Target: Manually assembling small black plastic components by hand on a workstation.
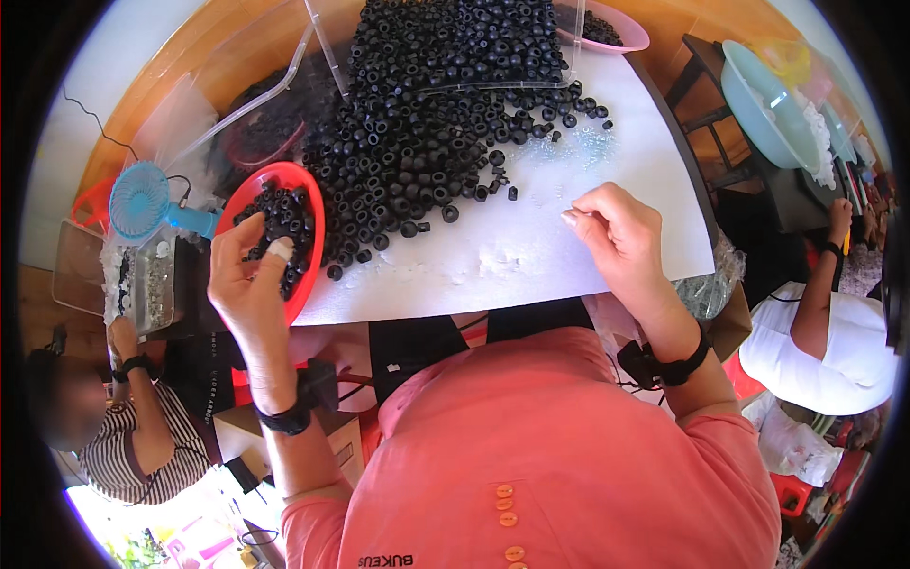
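My left hand (248, 275) is at a red oval bowl (316, 213) partly filled with small black barrel-shaped beads, at the table's left side. Its thumb and fingers are bent around black beads inside the rim; exactly how many they grip is hard to see. Over the white tabletop (427, 289), my right hand (621, 232) is held up with thumb and fingertips pressed together. Anything between those fingertips is too small to make out. A large heap of black beads (398, 156) with open holes spreads from the far side toward the bowl.
A clear plastic bin (493, 87) lies open behind the heap. Tiny clear bits (569, 142) are scattered to its right. A pink bowl (626, 36) stands far right, a blue fan (140, 201) at left. Two other people work at the sides, near a pale green basin (763, 109) on the right.
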A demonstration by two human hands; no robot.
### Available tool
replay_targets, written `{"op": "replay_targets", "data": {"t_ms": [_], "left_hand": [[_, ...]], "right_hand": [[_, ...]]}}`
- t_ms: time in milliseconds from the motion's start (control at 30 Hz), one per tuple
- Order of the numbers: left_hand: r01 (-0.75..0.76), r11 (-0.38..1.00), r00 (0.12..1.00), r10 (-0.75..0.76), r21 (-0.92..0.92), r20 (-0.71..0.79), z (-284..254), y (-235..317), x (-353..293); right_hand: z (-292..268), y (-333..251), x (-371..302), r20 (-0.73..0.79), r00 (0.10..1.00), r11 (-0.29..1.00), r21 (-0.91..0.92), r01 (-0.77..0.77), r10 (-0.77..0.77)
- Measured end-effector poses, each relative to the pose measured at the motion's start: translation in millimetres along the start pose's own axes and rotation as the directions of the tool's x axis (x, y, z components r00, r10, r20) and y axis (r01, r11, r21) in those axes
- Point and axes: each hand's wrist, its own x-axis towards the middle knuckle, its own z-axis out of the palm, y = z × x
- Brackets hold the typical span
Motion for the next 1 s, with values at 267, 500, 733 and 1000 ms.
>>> {"op": "replay_targets", "data": {"t_ms": [267,500,733,1000], "left_hand": [[-0.299,0.932,0.867,0.355,-0.205,0.350,83.8,30.5,-54.0],[-0.642,0.765,0.715,0.575,0.048,0.397,123.9,42.9,-34.9],[-0.745,0.629,0.653,0.618,0.223,0.438,143.0,36.2,-23.1],[-0.644,0.765,0.678,0.550,0.032,0.488,126.9,41.2,-50.8]], "right_hand": [[29.3,-10.7,21.9,0.251,0.959,0.740,-0.620,0.261,-0.128],[19.8,-10.7,17.8,0.241,0.946,0.766,-0.560,0.316,-0.215],[11.4,-2.2,9.1,0.089,0.939,0.877,-0.336,0.343,-0.333],[8.5,-1.7,5.5,0.025,0.953,0.936,-0.185,0.301,-0.301]]}}
